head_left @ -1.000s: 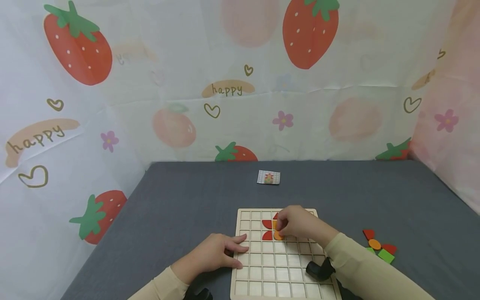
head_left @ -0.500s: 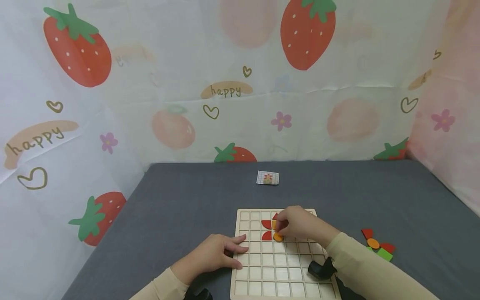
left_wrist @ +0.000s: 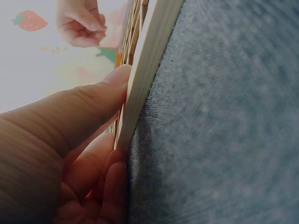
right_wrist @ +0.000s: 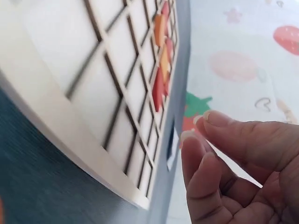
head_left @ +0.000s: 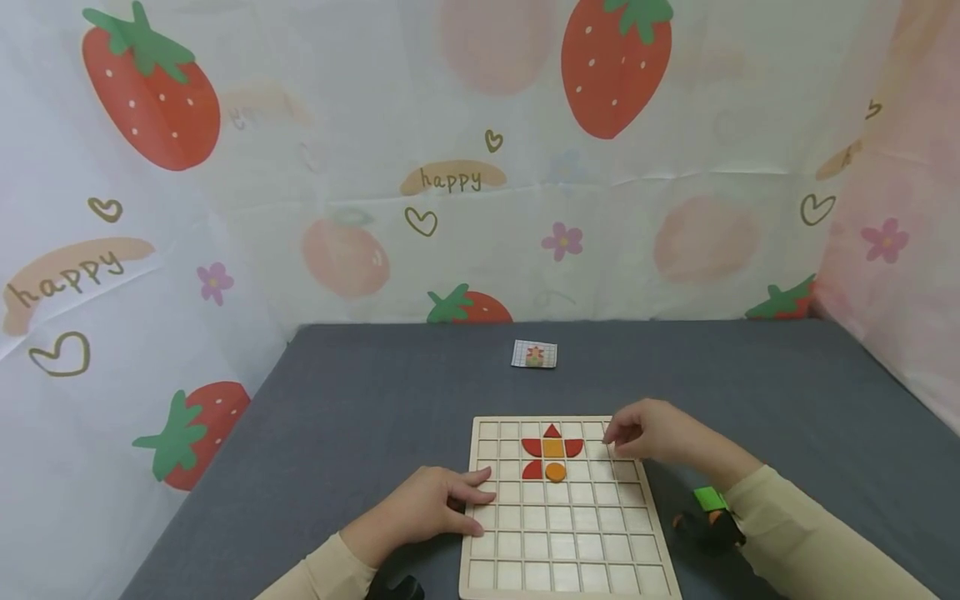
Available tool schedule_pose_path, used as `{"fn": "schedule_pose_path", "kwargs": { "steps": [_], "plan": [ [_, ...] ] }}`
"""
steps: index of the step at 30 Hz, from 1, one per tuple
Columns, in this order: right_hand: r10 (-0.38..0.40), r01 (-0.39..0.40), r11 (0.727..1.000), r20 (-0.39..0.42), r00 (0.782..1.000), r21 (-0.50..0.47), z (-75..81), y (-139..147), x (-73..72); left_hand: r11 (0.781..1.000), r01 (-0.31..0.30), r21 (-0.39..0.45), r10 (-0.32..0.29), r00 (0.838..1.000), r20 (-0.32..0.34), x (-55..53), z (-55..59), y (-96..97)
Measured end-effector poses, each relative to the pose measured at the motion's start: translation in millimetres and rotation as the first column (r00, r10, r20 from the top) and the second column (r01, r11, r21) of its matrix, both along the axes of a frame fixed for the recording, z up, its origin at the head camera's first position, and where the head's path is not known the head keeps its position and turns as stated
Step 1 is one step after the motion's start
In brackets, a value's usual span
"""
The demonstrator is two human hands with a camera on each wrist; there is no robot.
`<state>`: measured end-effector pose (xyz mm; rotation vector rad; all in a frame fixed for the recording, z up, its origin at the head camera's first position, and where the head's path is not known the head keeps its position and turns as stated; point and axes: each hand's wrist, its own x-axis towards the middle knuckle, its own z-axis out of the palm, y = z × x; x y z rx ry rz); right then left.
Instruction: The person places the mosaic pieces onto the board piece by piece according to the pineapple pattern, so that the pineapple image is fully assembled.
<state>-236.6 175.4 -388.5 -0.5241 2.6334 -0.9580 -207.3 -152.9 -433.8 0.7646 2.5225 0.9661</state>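
Observation:
A wooden grid board (head_left: 525,546) lies on the dark table. On it a yellow-orange square (head_left: 552,448) has a red triangle (head_left: 552,431) above it and red rounded pieces to its left (head_left: 532,447) and right (head_left: 574,447). Below the square lies an orange disc (head_left: 555,472), with another red rounded piece (head_left: 532,470) beside it. My left hand (head_left: 435,504) rests on the board's left edge, thumb and fingers spread. My right hand (head_left: 656,433) hovers by the board's upper right corner, fingers loosely bent; the right wrist view shows nothing between thumb and fingertips.
A small picture card (head_left: 535,354) lies behind the board. Right of the board, a green piece (head_left: 709,498) and some orange show near the black wrist camera (head_left: 712,532); my right arm hides part of that spot. A strawberry-print curtain (head_left: 360,167) closes the back.
My right hand has left the pieces and moved right, uncovering the square and the red rounded piece to its right. My left hand has stayed on the board's edge.

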Motion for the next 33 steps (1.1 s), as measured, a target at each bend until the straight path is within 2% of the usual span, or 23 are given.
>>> {"fn": "schedule_pose_path", "kwargs": {
  "steps": [3, 6, 10, 13, 24, 28, 33],
  "plan": [
    [0.092, -0.091, 0.995, 0.027, 0.995, -0.032, -5.0, -5.5, 2.7, 1.000, 0.007, 0.002, -0.007, 1.000, -0.006, -0.8, -0.8, -0.9],
    [0.186, -0.183, 0.981, 0.051, 0.981, -0.058, -11.3, -16.8, 5.6, 1.000, 0.011, -0.010, -0.011, 1.000, -0.016, -1.8, -2.9, -1.1],
    [0.265, -0.261, 0.963, 0.071, 0.962, -0.068, -16.8, -31.0, 9.7, 1.000, 0.012, -0.026, -0.013, 1.000, -0.025, -3.4, -5.5, -0.8],
    [0.280, -0.276, 0.959, 0.061, 0.958, -0.060, -18.2, -37.8, 11.1, 1.000, 0.013, -0.029, -0.014, 0.999, -0.031, -3.8, -5.7, -0.7],
    [0.259, -0.254, 0.964, 0.057, 0.964, -0.077, -17.3, -40.1, 7.0, 1.000, 0.007, -0.024, -0.007, 1.000, -0.028, -2.9, -4.5, -0.8],
    [0.267, -0.267, 0.964, 0.060, 0.962, -0.007, -16.6, -39.4, 8.8, 1.000, 0.002, -0.021, -0.002, 1.000, -0.026, -2.9, -5.1, -0.9],
    [0.324, -0.326, 0.941, 0.030, 0.945, 0.093, -15.2, -36.4, 11.9, 1.000, 0.003, -0.024, -0.004, 1.000, -0.029, -3.1, -5.7, -1.5]
  ]
}}
